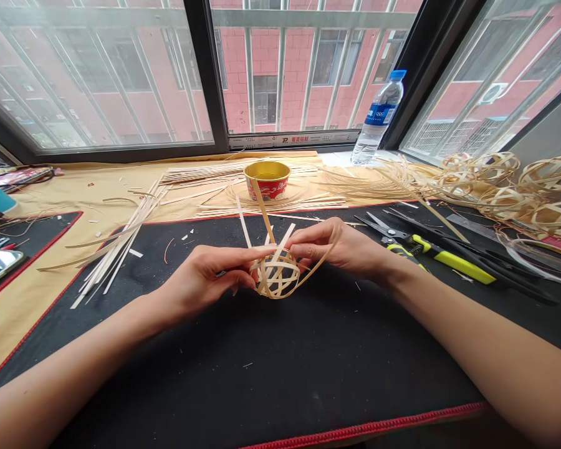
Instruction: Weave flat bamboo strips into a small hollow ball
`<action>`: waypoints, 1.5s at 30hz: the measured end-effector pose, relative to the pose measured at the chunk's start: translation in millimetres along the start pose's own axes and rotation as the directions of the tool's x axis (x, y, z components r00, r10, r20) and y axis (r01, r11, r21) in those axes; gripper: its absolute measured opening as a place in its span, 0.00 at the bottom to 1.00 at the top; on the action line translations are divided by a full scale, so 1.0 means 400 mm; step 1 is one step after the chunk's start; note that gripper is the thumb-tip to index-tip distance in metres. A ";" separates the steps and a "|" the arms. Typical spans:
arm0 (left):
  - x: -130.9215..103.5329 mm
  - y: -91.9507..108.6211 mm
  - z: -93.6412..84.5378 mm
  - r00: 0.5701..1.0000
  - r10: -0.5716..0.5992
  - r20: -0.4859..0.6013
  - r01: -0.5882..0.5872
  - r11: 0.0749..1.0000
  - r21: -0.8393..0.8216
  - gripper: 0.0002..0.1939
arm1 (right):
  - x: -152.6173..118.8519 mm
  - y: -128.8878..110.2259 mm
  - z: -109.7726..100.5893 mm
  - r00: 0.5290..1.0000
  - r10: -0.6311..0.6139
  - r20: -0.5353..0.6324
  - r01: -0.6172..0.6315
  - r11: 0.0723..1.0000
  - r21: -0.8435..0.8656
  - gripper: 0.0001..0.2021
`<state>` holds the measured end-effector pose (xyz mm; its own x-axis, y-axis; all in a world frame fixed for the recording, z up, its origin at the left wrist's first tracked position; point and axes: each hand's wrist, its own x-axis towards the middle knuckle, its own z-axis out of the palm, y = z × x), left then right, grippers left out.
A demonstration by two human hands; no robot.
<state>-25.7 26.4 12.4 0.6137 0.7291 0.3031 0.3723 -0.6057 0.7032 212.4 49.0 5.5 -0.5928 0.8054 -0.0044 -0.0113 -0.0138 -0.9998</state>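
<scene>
A small, partly woven ball of pale bamboo strips [277,275] is held up between my two hands over the black mat [280,368]. Several loose strip ends stick up from its top, and one long strip curves out to the right. My left hand [219,268] grips the ball's left side, with the index finger stretched across the top and the thumb beneath. At the upper right, my right hand [331,246] pinches a strip between thumb and fingers. Part of the ball is hidden behind my fingers.
Loose strips [121,249] lie at the left. Behind the ball stand a red paper bowl [267,182] and, further right, a water bottle [378,118]. Scissors [388,231] and a yellow-black cutter [453,259] lie right, below finished woven balls [546,193]. A phone [0,268] lies far left.
</scene>
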 end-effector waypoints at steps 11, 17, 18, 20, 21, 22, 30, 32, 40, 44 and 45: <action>-0.003 0.001 0.001 1.000 -0.019 -0.007 0.019 1.000 -0.002 0.19 | -0.005 0.011 0.007 1.000 0.010 0.018 -0.011 0.998 0.067 0.12; 0.003 0.011 0.000 0.999 -0.037 -0.011 0.037 0.999 0.000 0.12 | -0.001 0.015 0.006 0.999 0.048 0.001 -0.048 0.998 0.047 0.11; 0.003 0.011 0.000 0.999 -0.042 -0.016 0.042 0.999 -0.001 0.13 | -0.001 0.015 0.006 0.999 0.047 0.001 -0.047 0.998 0.052 0.11; 0.002 0.011 0.001 0.999 -0.041 -0.025 0.041 0.999 -0.001 0.15 | -0.001 0.013 0.006 0.999 0.039 0.010 -0.039 0.997 0.061 0.11; 0.002 0.010 0.002 0.999 -0.033 -0.028 0.033 0.999 0.000 0.16 | -0.001 0.011 0.006 0.999 0.034 0.013 -0.035 0.997 0.062 0.12; 0.001 0.010 0.002 0.999 -0.024 -0.028 0.024 1.000 0.002 0.17 | -0.001 0.009 0.007 0.999 0.031 0.009 -0.032 0.998 0.060 0.12; -0.003 0.008 0.004 0.999 -0.007 -0.033 0.007 1.000 0.013 0.15 | -0.004 -0.004 0.018 0.995 -0.055 -0.085 0.049 0.996 -0.067 0.10; -0.003 0.008 0.005 0.999 0.005 -0.032 -0.005 1.000 -0.001 0.16 | -0.003 -0.004 0.017 0.996 -0.042 -0.072 0.038 0.998 -0.056 0.11; 0.001 0.015 0.003 1.000 0.017 -0.014 -0.016 0.999 0.028 0.13 | -0.005 -0.020 0.020 0.999 -0.022 -0.023 0.020 0.993 -0.115 0.11; 0.002 0.010 0.001 0.999 0.033 -0.005 -0.032 0.998 0.052 0.17 | -0.004 -0.014 0.013 1.000 -0.005 -0.006 0.005 0.996 -0.091 0.12; 0.002 0.009 0.001 1.000 0.031 -0.005 -0.031 0.998 0.058 0.19 | -0.004 -0.013 0.009 1.000 0.006 -0.001 -0.006 0.996 -0.084 0.12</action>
<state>-23.4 24.7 14.8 0.6214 0.7115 0.3280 0.3929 -0.6453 0.6552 210.5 45.8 10.6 -0.5918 0.8060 -0.0101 0.0598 0.0314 -0.9977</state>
